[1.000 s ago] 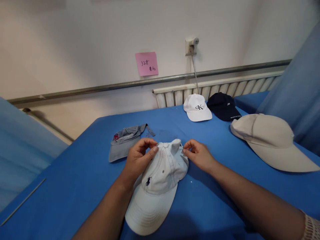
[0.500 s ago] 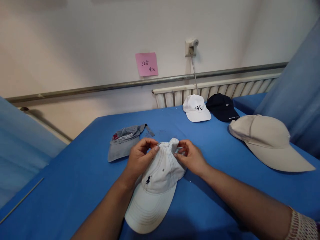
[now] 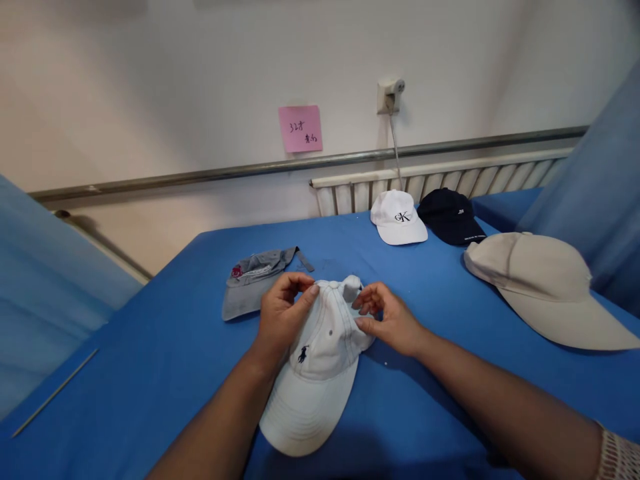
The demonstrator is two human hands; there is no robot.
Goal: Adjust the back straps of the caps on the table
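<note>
A pale grey-white cap (image 3: pixel 320 360) with a small dark horse logo lies on the blue cloth-covered table (image 3: pixel 150 347), brim towards me. My left hand (image 3: pixel 283 313) pinches the back left of its crown between thumb and fingers. My right hand (image 3: pixel 387 320) grips the back right of the crown, fingers curled on the fabric. Between the two hands the rear of the cap is bunched up into a small peak.
A flattened grey cap (image 3: pixel 253 283) lies just left of the hands. At the back right sit a white cap (image 3: pixel 397 217) and a black cap (image 3: pixel 450 217). A large beige cap (image 3: pixel 545 287) lies at right. Radiator (image 3: pixel 450 183) and wall behind.
My right hand has slid in from the side onto the back of the cap, and the fabric has been pushed closer together. The view has shifted slightly.
</note>
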